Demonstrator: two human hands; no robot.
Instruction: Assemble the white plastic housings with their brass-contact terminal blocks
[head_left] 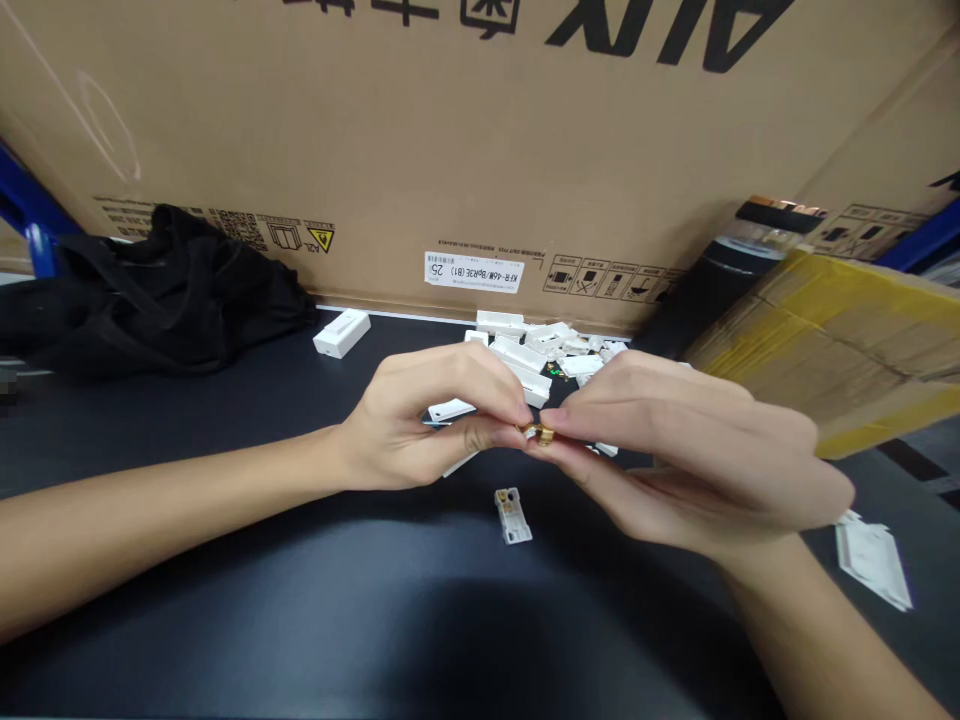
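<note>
Both of my hands meet above the black table. Thumb and forefinger of my left hand point(442, 415) are closed on one end of a small brass-coloured metal piece point(546, 436). My right hand point(675, 450) pinches its other end between thumb and forefinger. A bit of white shows beside the metal, but its shape is mostly hidden by the fingertips. Below the hands a small white plastic housing point(514, 518) lies on the table, with brass-coloured parts at its upper end.
White plastic parts point(517, 355) are heaped behind my hands. A white box point(342, 333) and a black cloth bag point(165, 300) lie left. More white pieces point(874, 562) rest at right, near a yellow-taped carton point(847, 350) and a black cylinder point(705, 280). A large cardboard box point(375, 130) stands behind.
</note>
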